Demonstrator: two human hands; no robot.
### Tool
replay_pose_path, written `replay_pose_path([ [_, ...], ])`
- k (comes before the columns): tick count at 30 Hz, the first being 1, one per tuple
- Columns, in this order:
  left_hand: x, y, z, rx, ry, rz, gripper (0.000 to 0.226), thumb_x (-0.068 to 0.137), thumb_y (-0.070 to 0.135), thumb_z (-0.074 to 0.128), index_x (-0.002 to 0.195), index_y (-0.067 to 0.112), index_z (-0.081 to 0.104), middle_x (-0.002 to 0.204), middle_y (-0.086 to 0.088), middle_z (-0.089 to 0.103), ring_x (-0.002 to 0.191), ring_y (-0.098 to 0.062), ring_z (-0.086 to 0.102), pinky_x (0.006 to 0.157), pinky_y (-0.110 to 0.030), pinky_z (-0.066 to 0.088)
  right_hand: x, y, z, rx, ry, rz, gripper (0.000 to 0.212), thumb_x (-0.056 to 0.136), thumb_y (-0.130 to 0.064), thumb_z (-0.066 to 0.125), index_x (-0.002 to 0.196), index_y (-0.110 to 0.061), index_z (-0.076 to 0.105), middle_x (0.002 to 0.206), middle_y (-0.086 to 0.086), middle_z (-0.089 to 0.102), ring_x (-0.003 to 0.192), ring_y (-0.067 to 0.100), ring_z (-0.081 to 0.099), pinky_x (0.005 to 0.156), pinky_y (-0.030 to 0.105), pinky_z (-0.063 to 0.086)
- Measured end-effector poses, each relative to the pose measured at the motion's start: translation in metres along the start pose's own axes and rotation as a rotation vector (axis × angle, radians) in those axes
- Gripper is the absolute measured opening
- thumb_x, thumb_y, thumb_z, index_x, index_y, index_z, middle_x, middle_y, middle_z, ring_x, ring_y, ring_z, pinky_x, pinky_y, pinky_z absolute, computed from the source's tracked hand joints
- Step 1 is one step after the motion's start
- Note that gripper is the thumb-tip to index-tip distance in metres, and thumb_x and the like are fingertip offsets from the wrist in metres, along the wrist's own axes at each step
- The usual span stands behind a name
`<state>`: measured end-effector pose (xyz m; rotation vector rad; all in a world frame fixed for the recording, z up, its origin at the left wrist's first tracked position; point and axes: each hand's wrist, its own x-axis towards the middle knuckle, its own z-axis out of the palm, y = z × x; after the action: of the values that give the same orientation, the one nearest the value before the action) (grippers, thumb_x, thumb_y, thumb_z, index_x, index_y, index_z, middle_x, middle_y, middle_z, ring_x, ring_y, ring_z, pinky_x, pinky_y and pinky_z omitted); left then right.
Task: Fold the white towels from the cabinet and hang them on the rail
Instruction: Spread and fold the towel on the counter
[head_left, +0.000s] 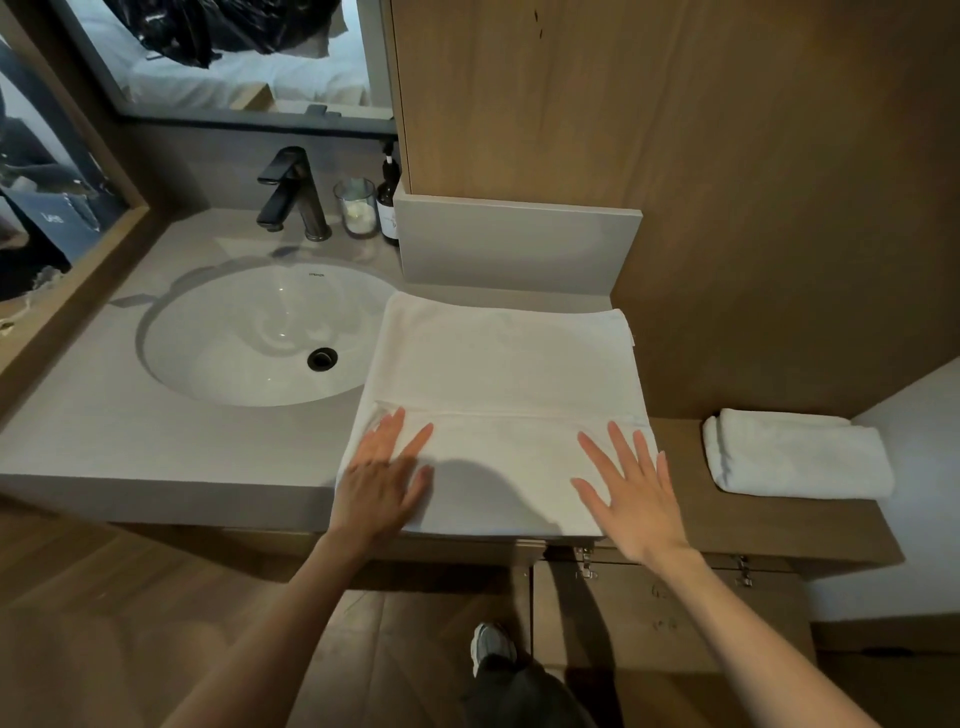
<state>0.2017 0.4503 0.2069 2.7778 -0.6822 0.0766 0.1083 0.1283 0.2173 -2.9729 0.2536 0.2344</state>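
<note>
We find a spread towel (498, 374) on the counter (104, 426) right of the sink (234, 338), both hands flat on its near part, a folded towel (795, 457) farther right, the faucet (291, 197) behind the sink.

Tiny maker's mark (315, 274) on sink (218, 358) unreadable, bottle label (389, 218) blurred, pale lettering (54, 218) on dark bag (36, 244) illegible

The grey counter (104, 431) carries a white towel (498, 374) spread flat. From that towel, a faucet (291, 197), a glass (356, 208) and a dark bottle (389, 205) stand at eleven o'clock. At three o'clock a wooden ledge (685, 499) bears a folded towel (795, 452).
</note>
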Motion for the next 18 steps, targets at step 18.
replay_pose_path([
  [18, 0.012, -0.005, 0.010, 0.103, 0.012, -0.124, 0.071, 0.090, 0.071, 0.028, 0.152, 0.037, 0.019, 0.155, -0.028, 0.016, 0.143, -0.044, 0.019, 0.113, -0.049, 0.021, 0.037, -0.085, 0.010, -0.017, -0.032, -0.336, 0.052, 0.100, -0.062, 0.014, 0.148, -0.054, -0.003, 0.160, -0.015, -0.017, 0.146, 0.015, -0.024, 0.118, 0.048, -0.014],
])
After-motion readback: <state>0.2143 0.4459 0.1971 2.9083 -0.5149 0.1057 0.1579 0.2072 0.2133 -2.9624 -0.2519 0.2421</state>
